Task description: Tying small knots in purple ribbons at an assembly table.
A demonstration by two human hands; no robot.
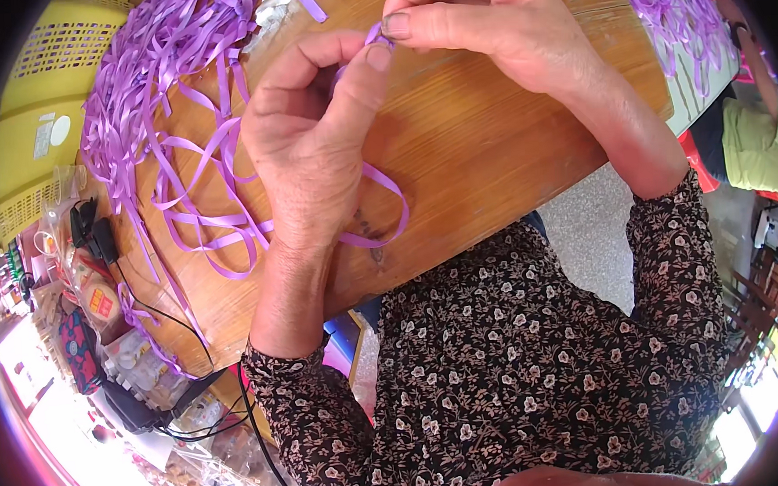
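Black cotton-like garment with a small pale floral print (502, 378), softly creased, occupies the lower foreground; its cuffed sleeves end at two bare forearms. Left hand (314, 150): palm side partly visible, fingers curled, thumb and forefinger pinching a narrow, flat, purple ribbon (380, 34). Right hand (506, 39): thumb and forefinger clamped on the same ribbon, so that both sets of fingertips meet closely above the table; the exact form of the small fold between them is hidden. Beneath the left wrist, a smooth ribbon curve (396, 203) emerges over a varnished, brown wooden tabletop (481, 150) with visible grain and a dark knot. Left of the left hand, loose ribbon loops spread from a dense, tangled, satiny purple heap (144, 106). At the table's left side stand a yellow plastic basket with perforated panels (37, 151) and a thin black cable (159, 312). Speckled grey floor (591, 232) shows beyond the table edge. Farther right, a second purple ribbon bundle (681, 16) drapes over a pale, smooth-topped table (707, 94), beside a co-worker in yellow-green clothing (749, 140).
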